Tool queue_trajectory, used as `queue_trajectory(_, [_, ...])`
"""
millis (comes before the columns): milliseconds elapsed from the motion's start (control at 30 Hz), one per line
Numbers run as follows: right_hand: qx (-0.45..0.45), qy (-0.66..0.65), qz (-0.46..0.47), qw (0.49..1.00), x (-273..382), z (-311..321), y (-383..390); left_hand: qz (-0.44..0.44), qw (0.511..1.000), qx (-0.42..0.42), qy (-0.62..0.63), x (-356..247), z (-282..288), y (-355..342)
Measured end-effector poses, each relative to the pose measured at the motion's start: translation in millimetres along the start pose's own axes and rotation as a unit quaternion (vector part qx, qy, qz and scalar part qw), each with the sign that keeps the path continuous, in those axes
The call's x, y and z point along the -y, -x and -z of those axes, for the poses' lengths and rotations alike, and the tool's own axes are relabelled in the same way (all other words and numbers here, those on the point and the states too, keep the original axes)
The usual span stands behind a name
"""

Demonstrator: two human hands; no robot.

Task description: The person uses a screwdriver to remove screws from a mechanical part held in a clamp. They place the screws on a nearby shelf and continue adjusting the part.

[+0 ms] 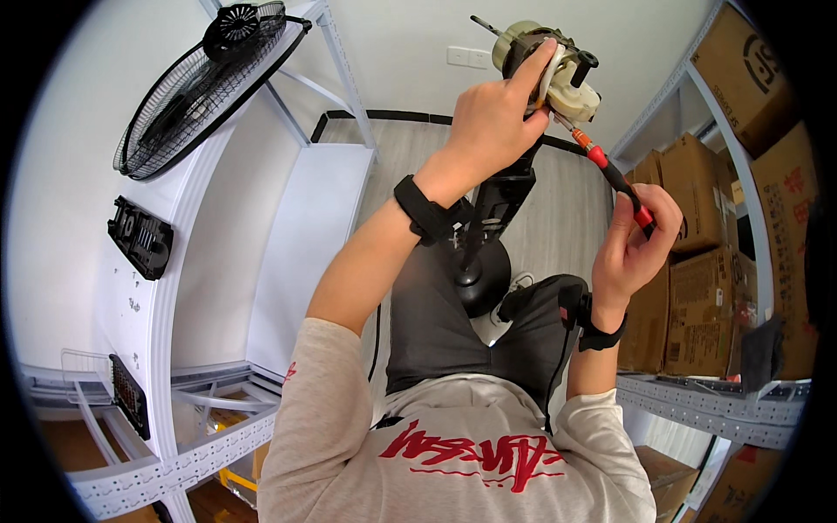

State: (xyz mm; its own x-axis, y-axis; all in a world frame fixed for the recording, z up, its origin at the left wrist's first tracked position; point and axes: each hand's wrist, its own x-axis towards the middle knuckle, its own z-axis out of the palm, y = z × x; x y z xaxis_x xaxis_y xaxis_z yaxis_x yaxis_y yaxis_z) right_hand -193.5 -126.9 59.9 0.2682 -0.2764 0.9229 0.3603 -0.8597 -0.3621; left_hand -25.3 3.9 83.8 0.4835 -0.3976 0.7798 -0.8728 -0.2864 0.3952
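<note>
A bare fan motor (508, 45) with a cream plastic gearbox (575, 98) tops a black fan stand (501, 205), whose round base (490, 283) rests on the floor between my legs. My left hand (488, 126) grips the motor, its index finger stretched along the white part beside the gearbox. In my right hand (635, 248), the fingers close around the rear end of a red and black screwdriver (617, 179). Its tip reaches the underside of the gearbox, close to my left fingertips. The exact point of contact is too small to make out.
On the white shelf at left lie a fan grille with blades (196, 96), a black plastic housing (142, 238), loose screws (133, 305) and a dark flat panel (129, 397). Cardboard boxes (697, 296) fill the metal rack on the right. A wall socket (468, 57) is behind the motor.
</note>
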Motion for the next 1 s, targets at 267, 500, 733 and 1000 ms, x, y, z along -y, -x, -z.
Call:
queue_trajectory(267, [0.056,0.031,-0.212,0.975,11.2,4.3,1.2,0.009,1.000,0.003,-0.008,-1.1,0.0,-0.3])
queue_trajectory(500, [0.002,0.011,-0.082,0.997,14.2,-0.3,-6.6,0.006,1.000,0.008,-0.005,-3.1,1.4,0.7])
queue_trajectory(733, [0.055,0.062,-0.141,0.987,12.5,10.6,-3.3,0.015,1.000,-0.013,0.001,-0.1,-3.2,1.1])
queue_trajectory(1000, [0.067,0.048,-0.172,0.982,12.2,12.3,-6.2,0.012,1.000,-0.020,0.000,-1.2,-1.6,1.5])
